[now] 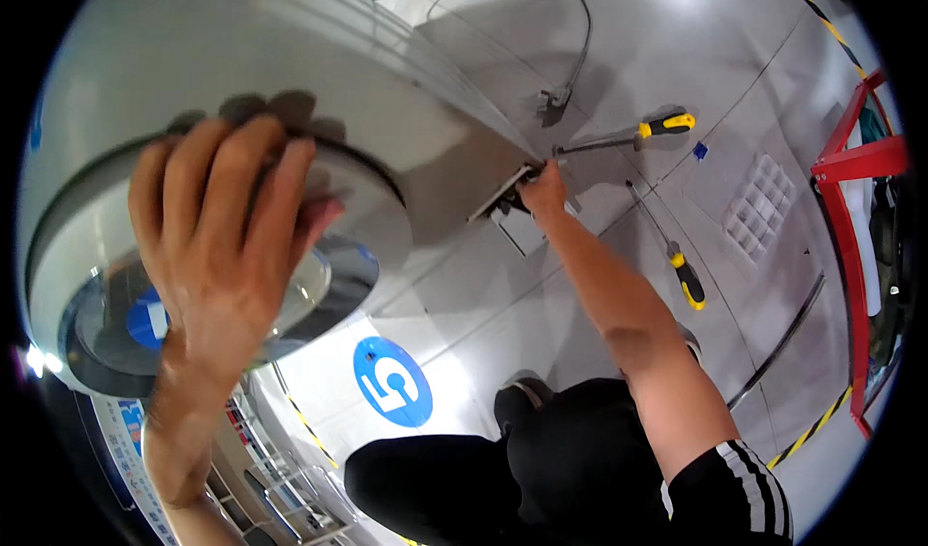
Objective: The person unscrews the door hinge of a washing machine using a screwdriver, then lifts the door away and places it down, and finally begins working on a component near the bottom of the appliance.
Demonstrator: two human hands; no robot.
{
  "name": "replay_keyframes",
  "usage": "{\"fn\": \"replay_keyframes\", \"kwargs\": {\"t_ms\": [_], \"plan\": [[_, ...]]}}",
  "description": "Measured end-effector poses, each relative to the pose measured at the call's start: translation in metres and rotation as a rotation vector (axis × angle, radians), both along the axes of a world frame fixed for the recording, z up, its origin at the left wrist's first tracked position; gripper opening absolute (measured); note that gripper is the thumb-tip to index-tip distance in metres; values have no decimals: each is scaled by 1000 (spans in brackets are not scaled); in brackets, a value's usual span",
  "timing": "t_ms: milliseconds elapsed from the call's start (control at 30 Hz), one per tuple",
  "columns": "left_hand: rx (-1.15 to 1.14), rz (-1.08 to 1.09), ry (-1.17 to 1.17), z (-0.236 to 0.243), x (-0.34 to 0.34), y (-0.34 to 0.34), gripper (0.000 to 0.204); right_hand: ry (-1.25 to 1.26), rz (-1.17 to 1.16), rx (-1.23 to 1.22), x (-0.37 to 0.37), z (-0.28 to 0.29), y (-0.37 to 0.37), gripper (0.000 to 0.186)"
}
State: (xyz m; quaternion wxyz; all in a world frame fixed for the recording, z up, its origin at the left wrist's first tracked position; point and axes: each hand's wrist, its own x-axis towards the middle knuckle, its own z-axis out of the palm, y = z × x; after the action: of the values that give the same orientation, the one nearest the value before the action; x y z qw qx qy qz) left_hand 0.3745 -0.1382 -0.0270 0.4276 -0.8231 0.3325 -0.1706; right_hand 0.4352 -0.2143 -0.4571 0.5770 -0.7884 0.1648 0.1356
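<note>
A grey front-loading washing machine (387, 92) fills the upper left, its round glass door (333, 275) facing me. My left hand (227, 217) lies over the upper part of the door rim, fingers bent and apart, thumb to the right. Low on the machine, by the floor, a small panel or flap (493, 198) stands out at the corner. My right hand (543, 193) reaches down to it, fingers closed around a dark part there that I cannot make out. Close by lies a long screwdriver (665, 126) with a yellow-black handle; a second screwdriver (682, 271) lies nearer me.
A power cord with its plug (554, 101) lies on the tiled floor beyond my right hand. Rightward are a small blue piece (700, 150), a clear compartment tray (761, 208), a dark thin strip (783, 338) and a red-framed cart (841, 174). A blue round floor sticker (391, 382) lies near my knees.
</note>
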Motion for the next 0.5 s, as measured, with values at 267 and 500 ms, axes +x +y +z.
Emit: {"fn": "replay_keyframes", "kwargs": {"t_ms": [267,500], "plan": [[-111,56,6,0,-3,-20,38,110,34,-67,10,3,5,56],[-96,133,13,0,-7,-29,38,125,23,-34,9,-2,4,58]]}}
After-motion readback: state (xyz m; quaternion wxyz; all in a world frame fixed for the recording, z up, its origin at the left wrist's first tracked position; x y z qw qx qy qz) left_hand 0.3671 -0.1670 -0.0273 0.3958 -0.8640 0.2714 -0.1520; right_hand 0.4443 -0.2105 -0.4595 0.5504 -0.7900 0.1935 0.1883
